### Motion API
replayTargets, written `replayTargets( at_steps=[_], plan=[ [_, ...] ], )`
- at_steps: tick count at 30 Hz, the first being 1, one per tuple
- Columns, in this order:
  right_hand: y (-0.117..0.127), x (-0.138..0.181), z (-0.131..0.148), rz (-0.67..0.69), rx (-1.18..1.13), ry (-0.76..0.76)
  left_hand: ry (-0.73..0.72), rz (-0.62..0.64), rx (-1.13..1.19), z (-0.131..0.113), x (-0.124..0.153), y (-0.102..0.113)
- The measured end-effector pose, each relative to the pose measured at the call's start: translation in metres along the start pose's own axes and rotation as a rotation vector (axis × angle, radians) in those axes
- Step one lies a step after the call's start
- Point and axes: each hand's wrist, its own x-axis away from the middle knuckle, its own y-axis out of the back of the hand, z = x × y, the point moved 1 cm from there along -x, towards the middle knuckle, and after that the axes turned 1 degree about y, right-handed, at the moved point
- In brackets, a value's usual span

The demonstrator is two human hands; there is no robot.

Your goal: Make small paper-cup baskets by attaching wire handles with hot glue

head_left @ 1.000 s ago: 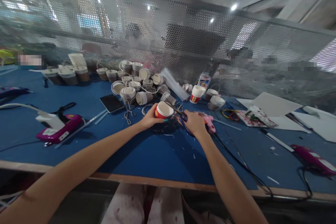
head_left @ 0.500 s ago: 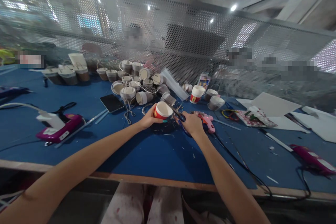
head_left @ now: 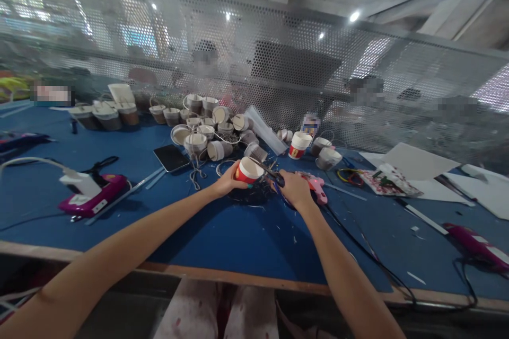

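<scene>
Scissors (head_left: 271, 171) now reach farther over the cup's mouth than half a second ago, when the blades sat more to its right; whole view shifted slightly down and rightward too. Far left of frame, a purple power strip (head_left: 106, 192) with a white plug seated in it. Right of that, a dark phone (head_left: 172, 158) flat on the blue tabletop (head_left: 246, 243); beyond it, left of upper centre, a pile of small handled buckets (head_left: 205, 131), some upright, some on their sides. Left arm enters at lower left, stretched long and rising to frame centre. Left hand (head_left: 229, 181) curled partway, thumb and fingers wrapped round the left side of a red-and-white paper cup (head_left: 248, 172), which is held at centre with its mouth tipped up and to the right. Blades lie across the rim; spread between them unclear. Right arm comes up from lower right, angled inward; right hand (head_left: 296, 189) just right of centre, fingers closed round the scissor handles. Close behind it, a pink glue gun (head_left: 318, 189), its cord trailing to lower right. Farther right, a patterned packet (head_left: 369, 179) and white sheets (head_left: 421, 164).
</scene>
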Motion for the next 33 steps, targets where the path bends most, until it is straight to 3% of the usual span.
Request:
replayTargets(
  at_steps=[10,21,33],
  plan=[
    [0.001,0.0017,0.0015,0.063,-0.055,0.003,-0.02,0.039,0.011,0.004,-0.0018,0.0047],
    [-0.0017,0.0,0.0023,0.037,-0.079,-0.042,0.002,0.04,0.058,0.006,-0.0025,0.0056],
    [0.0041,0.0013,0.0003,0.076,0.01,0.049,-0.016,0.076,0.094,0.0073,-0.0034,0.005]
  ],
)
